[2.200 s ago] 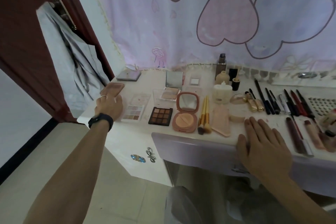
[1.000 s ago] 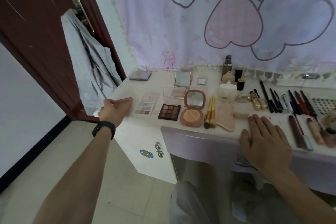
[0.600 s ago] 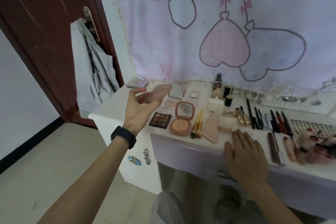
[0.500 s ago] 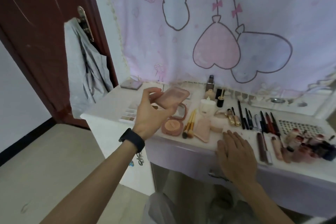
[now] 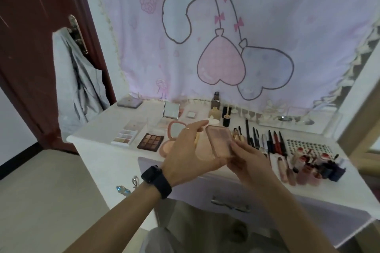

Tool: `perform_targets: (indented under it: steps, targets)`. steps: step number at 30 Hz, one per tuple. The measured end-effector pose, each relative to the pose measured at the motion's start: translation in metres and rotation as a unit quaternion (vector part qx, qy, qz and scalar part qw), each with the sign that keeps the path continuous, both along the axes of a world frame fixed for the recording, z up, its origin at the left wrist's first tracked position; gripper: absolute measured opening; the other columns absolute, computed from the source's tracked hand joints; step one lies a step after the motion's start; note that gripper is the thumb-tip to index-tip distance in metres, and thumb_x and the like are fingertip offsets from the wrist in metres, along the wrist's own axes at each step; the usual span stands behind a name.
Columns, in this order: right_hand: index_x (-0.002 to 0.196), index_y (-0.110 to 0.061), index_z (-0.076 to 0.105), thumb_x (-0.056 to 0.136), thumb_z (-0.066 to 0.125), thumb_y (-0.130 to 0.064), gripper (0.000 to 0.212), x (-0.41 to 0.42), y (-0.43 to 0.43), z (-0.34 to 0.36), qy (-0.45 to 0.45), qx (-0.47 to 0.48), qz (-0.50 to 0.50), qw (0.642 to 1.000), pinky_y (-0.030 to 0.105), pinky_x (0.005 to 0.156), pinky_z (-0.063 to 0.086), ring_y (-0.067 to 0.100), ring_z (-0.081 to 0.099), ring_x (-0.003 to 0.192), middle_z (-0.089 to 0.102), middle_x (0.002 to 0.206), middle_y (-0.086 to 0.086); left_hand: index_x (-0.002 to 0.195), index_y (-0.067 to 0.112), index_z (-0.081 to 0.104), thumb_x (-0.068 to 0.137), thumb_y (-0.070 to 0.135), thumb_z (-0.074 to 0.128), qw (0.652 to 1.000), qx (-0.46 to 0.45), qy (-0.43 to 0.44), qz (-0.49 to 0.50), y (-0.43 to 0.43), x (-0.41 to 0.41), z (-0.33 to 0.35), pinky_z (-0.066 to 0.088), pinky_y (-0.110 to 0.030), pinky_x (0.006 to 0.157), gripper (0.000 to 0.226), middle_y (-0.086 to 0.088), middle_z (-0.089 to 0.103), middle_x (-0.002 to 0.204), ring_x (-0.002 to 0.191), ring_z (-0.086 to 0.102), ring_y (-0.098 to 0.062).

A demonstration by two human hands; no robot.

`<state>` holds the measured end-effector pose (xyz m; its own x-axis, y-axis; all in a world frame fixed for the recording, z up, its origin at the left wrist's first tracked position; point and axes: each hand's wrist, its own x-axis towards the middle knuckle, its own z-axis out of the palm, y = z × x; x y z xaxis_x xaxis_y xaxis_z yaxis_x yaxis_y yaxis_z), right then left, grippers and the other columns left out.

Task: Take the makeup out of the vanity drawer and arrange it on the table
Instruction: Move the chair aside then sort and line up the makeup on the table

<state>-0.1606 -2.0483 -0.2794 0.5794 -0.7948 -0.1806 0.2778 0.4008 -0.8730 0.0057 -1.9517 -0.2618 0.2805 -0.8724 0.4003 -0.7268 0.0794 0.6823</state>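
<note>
A pink translucent makeup case [image 5: 220, 141] is held up in front of me over the vanity table [image 5: 98, 131]. My left hand [image 5: 188, 150] grips its left side, and my right hand [image 5: 245, 158] pinches its right lower edge with fingers curled round it. On the table lie a brown eyeshadow palette [image 5: 151, 141], a pale palette [image 5: 125, 135] and a round pink compact [image 5: 174, 129], partly hidden by my hands. The vanity drawer [image 5: 232, 201] below looks pushed in.
Pencils and pens [image 5: 265, 139] lie in a row at the right, with small bottles and tubes [image 5: 314, 168] beyond them. Bottles [image 5: 216, 100] stand at the back by the pink curtain. A dark red door with a grey garment [image 5: 76, 80] is at the left.
My left hand lifted the pink case off the table's left end and carried it right. My right hand left the table edge and took hold of the case's other side.
</note>
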Motion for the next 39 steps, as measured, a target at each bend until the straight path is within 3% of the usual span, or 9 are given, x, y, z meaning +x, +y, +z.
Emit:
perform_targets:
  steps: [5,10,15,18,23,27,30,35,39]
  targets:
    - [0.114,0.004,0.07,0.086,0.069,-0.017,0.034,-0.003,0.008,-0.007,-0.06,0.115,0.061,0.99,0.025,0.06,0.059,0.018,0.066,0.069,0.069,0.092,0.017,0.123,0.07,0.031,0.059,0.078,0.072,1.0,-0.012,0.011,0.018,0.005,-0.008,0.001,0.036,-0.01,0.086,0.076,0.041,0.044,0.125,0.117,0.038,0.022]
    - [0.115,0.003,0.07,0.087,0.071,-0.02,0.036,0.0,0.009,-0.01,-0.058,0.129,0.09,0.986,0.025,0.06,0.058,0.016,0.067,0.07,0.069,0.095,0.016,0.138,0.048,0.041,0.062,0.071,0.075,0.999,-0.016,0.037,-0.001,0.005,-0.009,0.006,0.042,-0.025,0.102,0.086,0.026,0.051,0.136,0.124,0.045,0.009]
    - [0.117,-0.002,0.071,0.077,0.07,-0.039,0.054,0.0,0.01,-0.009,0.045,0.021,0.113,0.992,0.026,0.063,0.057,0.018,0.072,0.08,0.074,0.112,0.016,0.137,0.04,0.045,0.062,0.065,0.076,1.0,-0.011,0.02,-0.013,0.009,-0.011,0.008,0.046,-0.027,0.101,0.085,0.024,0.055,0.131,0.122,0.048,0.005]
    - [0.117,-0.015,0.073,0.075,0.072,-0.057,0.059,0.001,0.009,-0.003,0.089,-0.043,0.129,0.987,0.034,0.077,0.06,0.018,0.073,0.091,0.075,0.113,0.008,0.135,0.038,0.045,0.06,0.065,0.075,1.0,0.001,-0.011,-0.016,0.01,-0.011,0.006,0.051,-0.027,0.093,0.086,0.023,0.056,0.127,0.118,0.051,0.005]
    - [0.111,-0.032,0.075,0.071,0.08,-0.053,0.046,-0.002,0.012,0.005,0.097,-0.121,0.142,0.978,0.036,0.081,0.059,0.027,0.073,0.1,0.075,0.111,0.007,0.136,0.045,0.042,0.061,0.062,0.078,0.998,0.021,-0.008,-0.056,0.013,-0.006,-0.001,0.051,-0.025,0.09,0.085,0.028,0.053,0.125,0.118,0.048,0.01]
    - [0.124,-0.029,0.068,0.076,0.082,-0.042,0.052,-0.002,0.014,0.005,0.085,-0.152,0.117,0.978,0.031,0.08,0.059,0.025,0.072,0.104,0.075,0.113,0.003,0.13,0.06,0.047,0.067,0.073,0.072,0.984,0.06,0.148,-0.08,0.015,-0.002,-0.006,0.05,-0.029,0.098,0.069,0.028,0.052,0.132,0.123,0.051,0.004]
    - [0.126,-0.035,0.067,0.076,0.084,-0.042,0.054,0.0,0.019,0.006,0.064,-0.186,0.124,0.973,0.028,0.081,0.059,0.019,0.071,0.109,0.073,0.12,-0.001,0.127,0.052,0.057,0.069,0.071,0.07,0.961,0.07,0.254,-0.082,0.016,0.001,-0.005,0.054,-0.033,0.095,0.062,0.016,0.063,0.127,0.119,0.059,-0.005]
    - [0.126,-0.042,0.067,0.084,0.08,-0.024,0.046,0.001,0.023,0.009,0.055,-0.23,0.139,0.961,0.02,0.081,0.057,0.014,0.069,0.112,0.072,0.124,-0.005,0.124,0.042,0.065,0.071,0.05,0.077,0.938,0.053,0.33,-0.087,0.019,0.003,-0.002,0.058,-0.039,0.09,0.055,0.005,0.071,0.118,0.111,0.067,-0.015]
    - [0.123,-0.042,0.07,0.083,0.08,-0.026,0.044,0.005,0.025,0.008,0.065,-0.245,0.127,0.959,0.022,0.082,0.057,0.014,0.069,0.112,0.072,0.122,-0.006,0.127,0.035,0.065,0.071,0.044,0.076,0.931,0.037,0.354,-0.086,0.02,0.001,0.0,0.058,-0.039,0.091,0.058,-0.001,0.072,0.118,0.11,0.068,-0.019]
